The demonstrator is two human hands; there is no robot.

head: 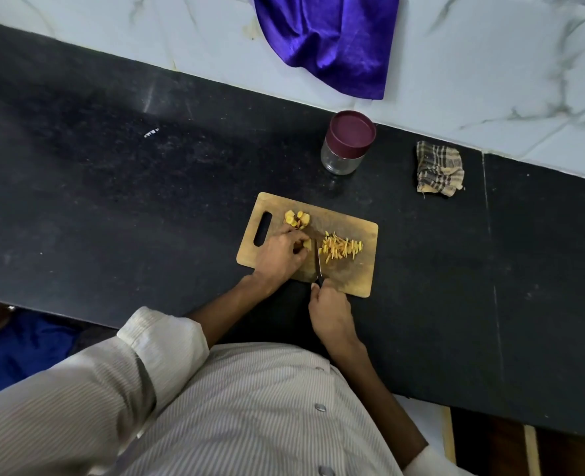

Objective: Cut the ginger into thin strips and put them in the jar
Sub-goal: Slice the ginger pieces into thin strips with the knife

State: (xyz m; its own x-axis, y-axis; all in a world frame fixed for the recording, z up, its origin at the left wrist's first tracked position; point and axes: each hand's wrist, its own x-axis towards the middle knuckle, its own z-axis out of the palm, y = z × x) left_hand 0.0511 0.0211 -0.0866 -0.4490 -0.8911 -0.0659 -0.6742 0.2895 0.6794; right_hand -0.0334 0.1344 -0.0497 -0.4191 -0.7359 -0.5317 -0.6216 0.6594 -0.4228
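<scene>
**Cutting approx. halfway; jar still lidded, nothing in it yet**

From my remote seat, big to small:

The black counter [112, 173] carries everything. On the marble ledge behind it lies a purple cloth [328, 42]; a checked rag [439, 168] sits on the counter to the right of the jar.

Wooden cutting board [352, 269] is near the counter's front edge, handle slot to the left. All the ginger is on it.

Glass jar [344, 156] stands just beyond the board, apart from it, maroon lid [352, 130] on. Glass looks empty as far as I can tell, so the transfer step isn't started, and the lid has to come off first.

Left hand [279, 254]: grip is curled fingers, pinning a small ginger piece [307, 246] to the board, right beside the blade. Right hand [330, 316]: grip wrapped round the knife handle, which is mostly hidden; knife [318, 261] blade points away from me, edge down on the board between the held piece and the pile.

Done: a pile of thin ginger strips [340, 249] right of the blade, center-right of the board. Left: the held piece, plus uncut ginger chunks [297, 218] at the board's far left, near the slot.

My read: slicing well underway, maybe half done; then lid off, strips into the jar.
</scene>
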